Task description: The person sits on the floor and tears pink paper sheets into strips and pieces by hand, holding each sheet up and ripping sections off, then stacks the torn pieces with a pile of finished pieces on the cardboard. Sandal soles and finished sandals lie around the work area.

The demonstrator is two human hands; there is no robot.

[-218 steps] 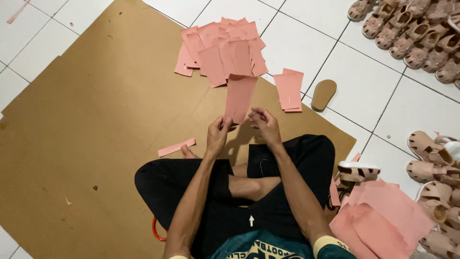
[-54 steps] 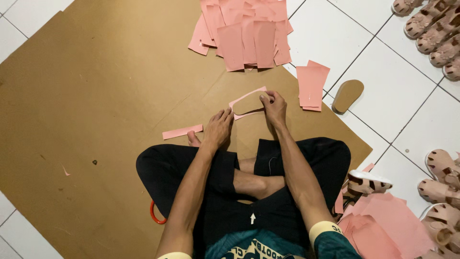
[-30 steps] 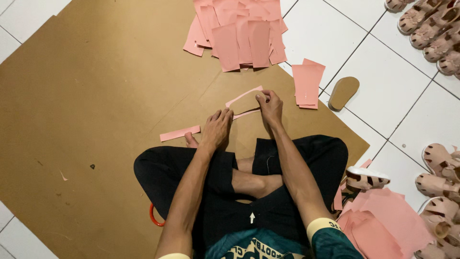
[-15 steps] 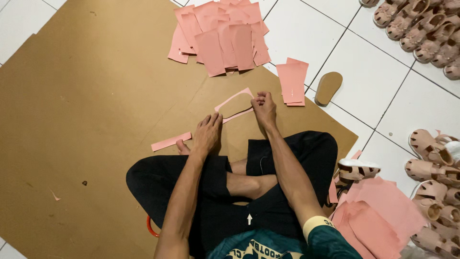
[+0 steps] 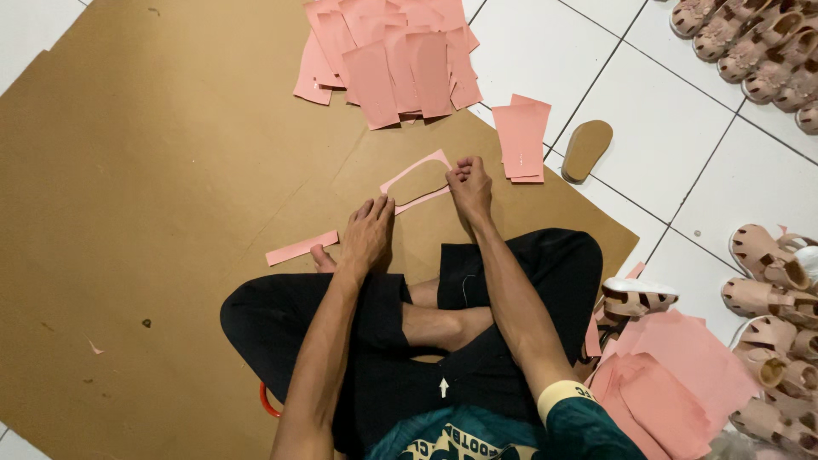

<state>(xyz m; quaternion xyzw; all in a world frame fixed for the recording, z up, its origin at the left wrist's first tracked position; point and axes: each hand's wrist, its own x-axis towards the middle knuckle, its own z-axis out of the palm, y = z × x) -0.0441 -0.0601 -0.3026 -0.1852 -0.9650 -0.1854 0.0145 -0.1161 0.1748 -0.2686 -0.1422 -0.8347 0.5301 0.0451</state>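
1. Since a moment earlier, the left hand [image 5: 368, 232] had flattened onto the cardboard [image 5: 153, 213]
2. The right hand [image 5: 469, 183] pinched the pink cut-out frame [image 5: 417, 181] beyond
3. Pulling unevenly could tear its thin strip

Open brown cardboard sheet [image 5: 153, 196] to the left gives free passage, while ahead a pile of pink sheets [image 5: 392, 60], a small pink stack [image 5: 521, 140] and a tan sole [image 5: 588, 149] crowd the way, and sandals [image 5: 767, 273] and pink paper [image 5: 673, 375] block the right.
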